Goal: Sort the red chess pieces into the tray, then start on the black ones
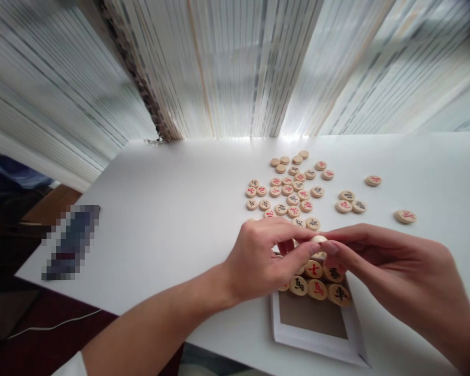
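Note:
My left hand (263, 257) and my right hand (401, 277) meet over a shallow white box (317, 342). Between the thumbs and fingertips of both is a pale wooden Chinese chess piece (319, 239), its face turned from view. Inside the box, round pieces with red and black characters lie in rows towards the far end, among them a red-marked piece (317, 289) and a black-marked piece (339, 295). Brown bottom shows at the box's near end. My fingers hide part of the far rows.
Beyond my hands, several loose Chinese chess pieces (293, 198) are scattered over the white table (172, 209). A single piece (405, 216) lies farther right. A dark, pixelated object (70, 243) rests near the left edge. Striped curtains (235, 68) hang behind the table.

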